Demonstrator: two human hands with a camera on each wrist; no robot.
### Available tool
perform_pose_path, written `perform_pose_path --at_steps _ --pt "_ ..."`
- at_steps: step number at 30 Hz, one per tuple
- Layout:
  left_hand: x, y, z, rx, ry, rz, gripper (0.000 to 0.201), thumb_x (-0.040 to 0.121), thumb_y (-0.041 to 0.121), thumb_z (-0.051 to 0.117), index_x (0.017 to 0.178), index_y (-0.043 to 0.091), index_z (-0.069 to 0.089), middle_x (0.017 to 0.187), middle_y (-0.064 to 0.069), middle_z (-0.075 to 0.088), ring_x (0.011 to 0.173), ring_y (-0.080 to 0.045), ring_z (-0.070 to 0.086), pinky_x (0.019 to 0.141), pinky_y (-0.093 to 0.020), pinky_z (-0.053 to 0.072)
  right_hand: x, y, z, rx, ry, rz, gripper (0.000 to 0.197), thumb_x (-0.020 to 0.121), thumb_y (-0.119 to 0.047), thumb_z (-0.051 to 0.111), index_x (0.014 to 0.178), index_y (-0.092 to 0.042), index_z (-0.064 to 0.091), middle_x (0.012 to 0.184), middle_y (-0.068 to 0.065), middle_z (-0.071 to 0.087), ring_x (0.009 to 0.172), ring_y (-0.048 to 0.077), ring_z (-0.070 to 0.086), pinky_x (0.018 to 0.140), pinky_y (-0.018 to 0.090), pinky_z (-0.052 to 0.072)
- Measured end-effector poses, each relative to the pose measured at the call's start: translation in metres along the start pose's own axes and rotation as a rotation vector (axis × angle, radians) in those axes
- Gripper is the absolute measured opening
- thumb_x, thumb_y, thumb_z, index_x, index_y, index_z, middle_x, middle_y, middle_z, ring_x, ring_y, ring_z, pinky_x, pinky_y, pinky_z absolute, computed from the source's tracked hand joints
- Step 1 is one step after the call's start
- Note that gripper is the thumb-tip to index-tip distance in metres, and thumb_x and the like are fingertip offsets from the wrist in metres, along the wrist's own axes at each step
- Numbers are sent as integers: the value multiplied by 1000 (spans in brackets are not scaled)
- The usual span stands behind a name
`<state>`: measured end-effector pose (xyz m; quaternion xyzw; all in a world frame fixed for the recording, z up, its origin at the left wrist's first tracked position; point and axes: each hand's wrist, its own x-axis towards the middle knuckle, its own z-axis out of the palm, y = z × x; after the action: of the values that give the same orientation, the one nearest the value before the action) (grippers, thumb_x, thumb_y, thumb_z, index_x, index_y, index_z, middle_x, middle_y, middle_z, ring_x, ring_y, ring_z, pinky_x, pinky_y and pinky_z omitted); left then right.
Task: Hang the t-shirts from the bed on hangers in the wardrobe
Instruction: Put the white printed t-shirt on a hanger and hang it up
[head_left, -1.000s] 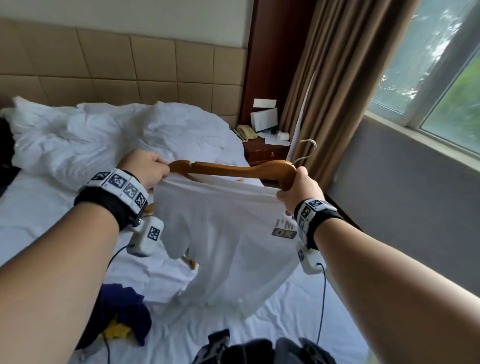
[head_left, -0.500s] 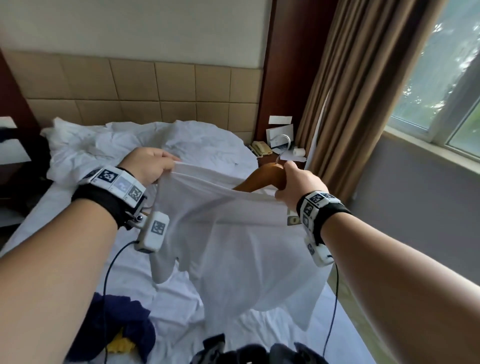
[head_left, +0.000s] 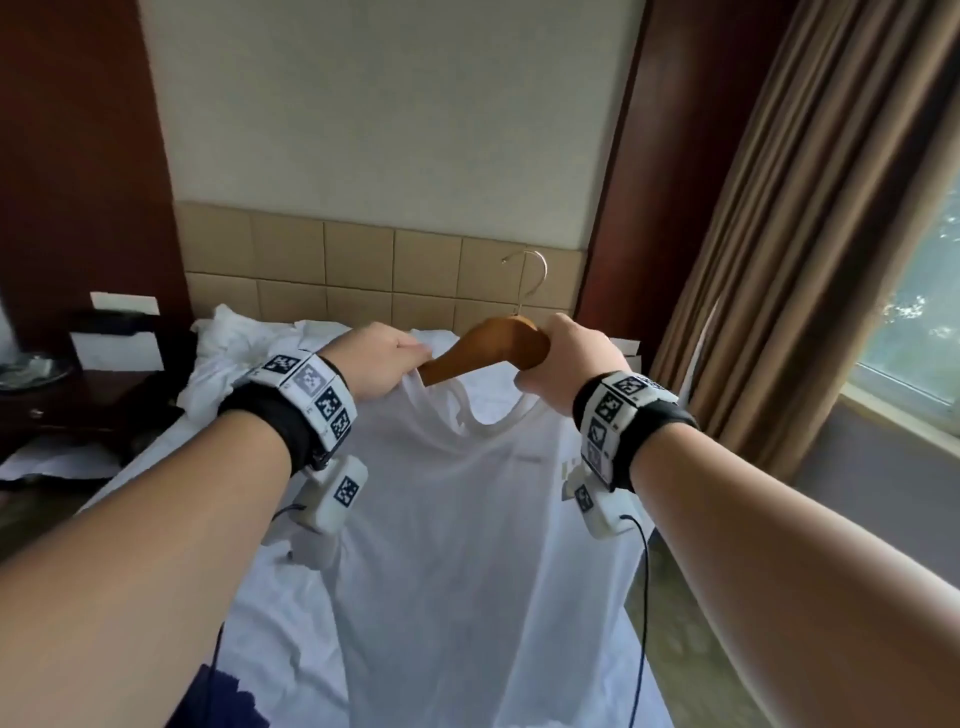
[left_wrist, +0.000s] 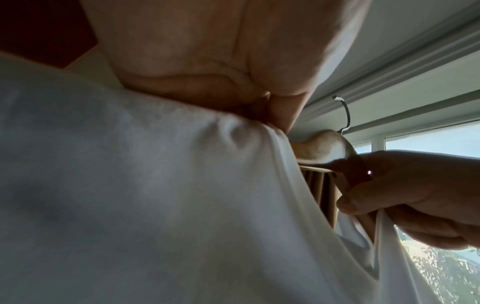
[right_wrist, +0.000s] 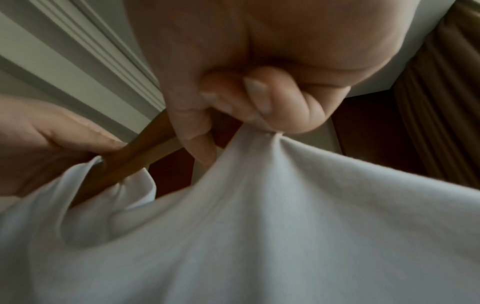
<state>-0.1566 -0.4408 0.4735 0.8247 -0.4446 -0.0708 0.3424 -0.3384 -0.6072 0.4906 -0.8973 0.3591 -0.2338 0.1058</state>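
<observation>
A white t-shirt (head_left: 467, 545) hangs in front of me over the bed, half threaded on a wooden hanger (head_left: 488, 348) with a metal hook. My left hand (head_left: 387, 366) pinches the shirt's left shoulder (left_wrist: 182, 185) where the hanger arm goes in. My right hand (head_left: 566, 364) grips the hanger's middle and pinches the collar's right side (right_wrist: 259, 144). The hanger's brown arm (right_wrist: 145, 152) shows between both hands in the right wrist view. The hook (left_wrist: 344, 115) stands upright in the left wrist view.
The bed (head_left: 291, 623) with rumpled white bedding lies below. A dark blue garment (head_left: 228, 701) lies at its near edge. A dark bedside table (head_left: 67, 410) stands left. Brown curtains (head_left: 779, 260) and a window (head_left: 919, 312) are on the right.
Both hands have risen with the shirt and hanger, and my view has tilted up. The hanger has turned upright so its hook points up, and the shirt now hangs straight down.
</observation>
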Motion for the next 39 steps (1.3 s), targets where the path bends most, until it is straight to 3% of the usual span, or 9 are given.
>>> perform_pose_path --at_steps 5,9,13,17,23,28,30,34,39 --pt "13 44 -39 -93 3 118 41 91 66 64 81 27 75 67 5 67 63 -13 61 67 -28 47 21 -18 -53 -3 70 -52 36 73 -39 74 101 -27 55 81 -3 63 71 19 63 58 28 44" --pt "25 86 -62 46 31 226 48 75 71 74 96 27 73 91 4 74 87 -17 69 80 -34 52 35 -37 -92 -38 132 -95 36 74 -36 72 102 -24 54 83 -1 63 68 17 60 54 27 41" --pt "39 108 -88 193 170 229 33 79 55 77 87 24 71 82 0 72 83 -23 69 71 -32 49 47 -53 -116 8 152 -119 35 75 -33 74 102 -23 54 84 0 65 70 19 63 55 29 47" --pt "43 109 -105 157 329 215 28 83 50 76 86 23 72 78 2 69 73 -18 64 62 -28 44 56 -51 -125 141 196 -156 19 86 -26 66 104 -24 61 93 2 70 78 24 70 74 37 60" --pt "44 87 -111 190 434 156 34 89 56 72 84 22 67 68 6 62 63 -11 58 52 -26 34 45 -51 -126 266 192 -123 15 84 -20 67 96 -29 63 90 0 72 65 22 72 61 38 63" --pt "47 74 -116 169 454 137 36 89 56 70 86 20 65 76 0 64 70 -16 60 56 -28 37 23 -88 -134 341 82 -327 19 92 -10 57 95 -26 68 71 -2 72 50 13 68 50 28 53" --pt "45 71 -121 133 482 162 34 90 55 70 87 21 65 77 1 65 72 -15 61 56 -27 37 23 -96 -141 387 19 -335 21 94 -8 58 97 -24 71 78 -1 76 60 15 73 51 29 56" --pt "37 68 -131 119 563 188 31 91 53 70 86 23 62 74 2 63 66 -13 58 53 -27 34 49 -79 -154 84 236 -271 33 93 -5 50 91 -30 72 101 -7 76 91 15 70 76 27 53" --pt "32 58 -150 114 585 225 29 91 51 71 92 23 65 78 4 65 70 -9 58 57 -24 39 67 -40 -151 -203 114 -104 55 88 -5 47 135 -29 63 136 -1 64 123 23 60 98 30 49"
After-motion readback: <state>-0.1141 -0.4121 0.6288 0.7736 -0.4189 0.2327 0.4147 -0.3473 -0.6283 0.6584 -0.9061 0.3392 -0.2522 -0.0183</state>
